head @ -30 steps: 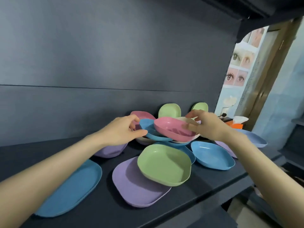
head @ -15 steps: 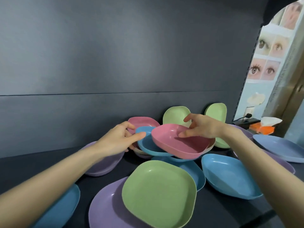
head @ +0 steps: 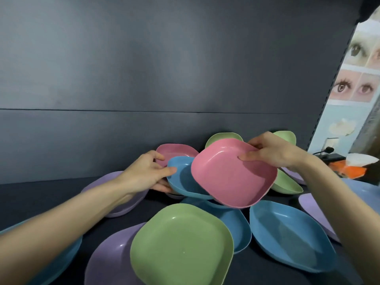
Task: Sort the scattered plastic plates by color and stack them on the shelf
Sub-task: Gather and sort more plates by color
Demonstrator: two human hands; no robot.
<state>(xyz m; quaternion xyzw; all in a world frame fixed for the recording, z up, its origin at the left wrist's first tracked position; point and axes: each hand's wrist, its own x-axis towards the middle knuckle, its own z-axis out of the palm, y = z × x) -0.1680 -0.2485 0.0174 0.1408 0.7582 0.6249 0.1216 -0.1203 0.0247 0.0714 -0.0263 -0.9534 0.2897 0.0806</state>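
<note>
Right now your right hand (head: pixel 275 154) pinches the far rim of the pink plate (head: pixel 232 173) — thumb inside the well, fingers curled behind — and holds it tilted toward you above the pile. Your left hand (head: pixel 148 173) grips the left edge of the blue plate (head: pixel 183 179) just beneath it, thumb on the rim. A green plate (head: pixel 181 243) lies nearest you. Dark shelf (head: pixel 41 194) shows at the left, along the back panel.
</note>
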